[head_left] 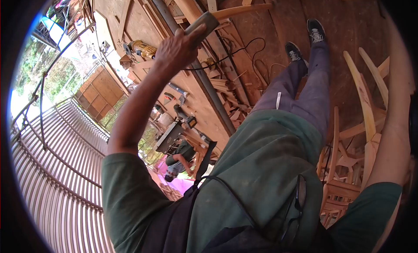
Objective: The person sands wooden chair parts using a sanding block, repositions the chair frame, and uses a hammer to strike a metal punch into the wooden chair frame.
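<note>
My left hand (176, 50) is closed around a dark grey block (203, 27) that looks like a sanding block. The block's far end is beside a curved, light wooden piece (244, 10), close to a thicker timber part (185, 7). Whether the block touches the wood is hard to tell. At the right edge my right forearm (396, 109) stretches upward past wooden chair frames (368, 109). The hand at its end lies outside the picture.
A workbench (198, 96) carries a yellow power tool (143, 49), a cordless drill (185, 117) and a hand tool (177, 88). Black cable (244, 47) loops past wood offcuts (233, 107). Another person (180, 161) works farther back. A wooden chair (342, 190) stands at right.
</note>
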Tool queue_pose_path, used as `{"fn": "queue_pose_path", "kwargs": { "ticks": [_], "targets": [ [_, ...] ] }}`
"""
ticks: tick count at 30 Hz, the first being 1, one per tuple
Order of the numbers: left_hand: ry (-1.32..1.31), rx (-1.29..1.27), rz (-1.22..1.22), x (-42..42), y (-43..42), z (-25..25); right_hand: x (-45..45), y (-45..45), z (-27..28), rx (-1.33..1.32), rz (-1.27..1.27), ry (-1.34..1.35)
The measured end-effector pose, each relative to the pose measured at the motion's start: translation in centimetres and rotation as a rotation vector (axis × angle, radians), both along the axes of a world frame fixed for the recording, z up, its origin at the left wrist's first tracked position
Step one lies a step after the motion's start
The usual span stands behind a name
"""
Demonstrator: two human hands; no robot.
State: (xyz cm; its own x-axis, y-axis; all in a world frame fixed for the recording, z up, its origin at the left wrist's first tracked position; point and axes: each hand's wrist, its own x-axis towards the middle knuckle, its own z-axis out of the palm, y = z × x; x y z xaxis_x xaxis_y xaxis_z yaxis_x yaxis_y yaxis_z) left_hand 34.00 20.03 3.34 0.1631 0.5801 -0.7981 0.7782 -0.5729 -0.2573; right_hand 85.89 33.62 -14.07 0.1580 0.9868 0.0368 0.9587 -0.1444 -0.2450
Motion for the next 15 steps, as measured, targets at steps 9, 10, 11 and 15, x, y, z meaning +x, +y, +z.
{"fn": "queue_pose_path", "kwargs": {
  "ticks": [9, 10, 11, 15],
  "targets": [
    [-0.096, 0.087, -0.021, -0.2, -0.9, -1.3, -3.9, -2.2, 5.6, -0.038, -0.018, 0.02],
    [-0.12, 0.089, -0.025, -1.0, -1.0, -1.0, -0.8, -1.6, 1.4, 0.087, 0.095, -0.046],
    [-0.148, 0.093, -0.026, -1.8, -1.0, -0.7, -0.1, -1.1, 0.4, 0.149, 0.128, -0.081],
    [-0.086, 0.122, -0.014, -0.7, 4.1, -4.8, -1.6, -0.8, -0.3, 0.209, 0.029, -0.012]
  ]
}}
